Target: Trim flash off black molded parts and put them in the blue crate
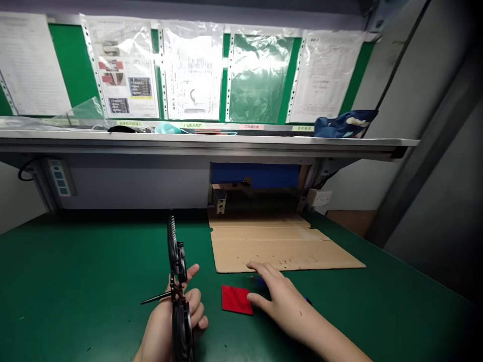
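Our left hand grips black ribbed assembly; right hand spread by flat red square, brown cardboard edge ahead, green tabletop around.

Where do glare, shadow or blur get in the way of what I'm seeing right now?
Head view: glare streaks the plastic sleeves, most print too soft to read; head view: deep shadow fills the recess beneath the blue panel; head view: the blue item partly behind the right hand is indistinct, while the red square has clear edges.
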{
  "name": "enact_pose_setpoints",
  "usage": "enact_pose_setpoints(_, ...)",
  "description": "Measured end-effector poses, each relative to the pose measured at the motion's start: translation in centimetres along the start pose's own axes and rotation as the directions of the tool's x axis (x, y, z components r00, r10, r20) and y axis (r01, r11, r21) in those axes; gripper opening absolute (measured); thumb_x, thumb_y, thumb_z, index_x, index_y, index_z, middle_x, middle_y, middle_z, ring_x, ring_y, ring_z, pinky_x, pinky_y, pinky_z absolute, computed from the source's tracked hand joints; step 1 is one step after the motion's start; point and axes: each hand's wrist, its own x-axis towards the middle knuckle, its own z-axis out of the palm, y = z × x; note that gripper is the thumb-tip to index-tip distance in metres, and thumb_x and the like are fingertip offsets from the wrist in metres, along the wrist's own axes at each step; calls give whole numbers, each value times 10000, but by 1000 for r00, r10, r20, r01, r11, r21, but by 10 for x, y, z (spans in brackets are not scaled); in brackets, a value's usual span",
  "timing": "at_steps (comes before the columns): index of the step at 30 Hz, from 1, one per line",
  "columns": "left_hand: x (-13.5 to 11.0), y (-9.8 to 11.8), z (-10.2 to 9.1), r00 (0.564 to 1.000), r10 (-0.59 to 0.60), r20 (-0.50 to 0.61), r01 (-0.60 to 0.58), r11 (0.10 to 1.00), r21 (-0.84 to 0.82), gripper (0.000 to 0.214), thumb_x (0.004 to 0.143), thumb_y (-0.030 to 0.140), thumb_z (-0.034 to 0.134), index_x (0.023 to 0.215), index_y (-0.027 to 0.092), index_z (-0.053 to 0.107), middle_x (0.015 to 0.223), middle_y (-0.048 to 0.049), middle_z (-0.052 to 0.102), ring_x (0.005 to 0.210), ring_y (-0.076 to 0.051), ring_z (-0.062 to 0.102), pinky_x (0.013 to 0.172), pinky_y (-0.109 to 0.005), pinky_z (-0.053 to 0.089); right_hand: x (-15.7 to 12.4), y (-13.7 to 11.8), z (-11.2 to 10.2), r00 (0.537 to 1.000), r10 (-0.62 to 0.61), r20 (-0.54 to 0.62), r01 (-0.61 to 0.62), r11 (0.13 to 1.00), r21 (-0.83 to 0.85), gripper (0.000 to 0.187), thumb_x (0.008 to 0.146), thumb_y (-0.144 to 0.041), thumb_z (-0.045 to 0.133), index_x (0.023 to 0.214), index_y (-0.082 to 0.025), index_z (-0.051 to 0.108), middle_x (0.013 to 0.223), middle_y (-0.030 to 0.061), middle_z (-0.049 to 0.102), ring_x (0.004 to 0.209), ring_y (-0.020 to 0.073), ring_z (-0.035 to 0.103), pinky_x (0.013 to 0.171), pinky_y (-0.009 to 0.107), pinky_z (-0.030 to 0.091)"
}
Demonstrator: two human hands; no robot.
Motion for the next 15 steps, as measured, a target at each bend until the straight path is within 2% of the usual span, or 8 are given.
enact_pose_setpoints(3, 0, -8, 3, 975, -88, 205, 97, 995, -34, 493, 880, 564, 498, 1256, 251, 562, 519, 64, 420, 384, -62, 282, 536, -262, 341, -3, -2, 9, 993, -114, 6, 113, 977, -181, 485, 873, -331, 652, 1319, -313, 462, 1342, 65, 420, 1227, 309, 375, 995, 506, 360)
enact_pose_setpoints(6, 1, -15, 3, 925, -123, 358, 142, 990, -26, 551, 920, 585, 348, 1298, 236, 543, 487, 58, 412, 341, -66, 229, 511, -268, 342, -7, -19, 21, 963, -252, 101, 267, 943, -200, 456, 831, -277, 722, 1240, -323, 526, 1330, 39, 442, 1227, 304, 368, 1007, 496, 352)
enact_pose_setpoints(9, 1, -17, 1, 921, -163, 355, 172, 985, 6, 529, 939, 555, 316, 1310, 246, 532, 485, 60, 412, 337, -69, 217, 512, -263, 349, -8, -30, 27, 933, -331, 141, 351, 924, -151, 286, 789, -158, 741, 1021, -256, 604, 1082, 23, 576, 1047, 266, 485, 953, 455, 391)
enact_pose_setpoints(11, 2, -17, -2, 928, -183, 325, 176, 983, 51, 476, 939, 536, 352, 1268, 269, 568, 476, 63, 420, 335, -69, 224, 511, -259, 356, -8, -31, 25, 931, -355, 90, 361, 930, -71, 216, 803, -133, 710, 954, -232, 591, 967, 14, 586, 951, 236, 514, 899, 408, 423)
enact_pose_setpoints(15, 4, -20, -13, 939, -247, 239, 214, 965, 155, 335, 888, 513, 506, 1097, 304, 662, 468, 69, 458, 319, -66, 280, 501, -252, 371, -13, -33, 15, 921, -367, -133, 385, 909, 157, 222, 922, -188, 557, 1135, -239, 522, 1098, 51, 545, 1005, 216, 517, 871, 345, 454)
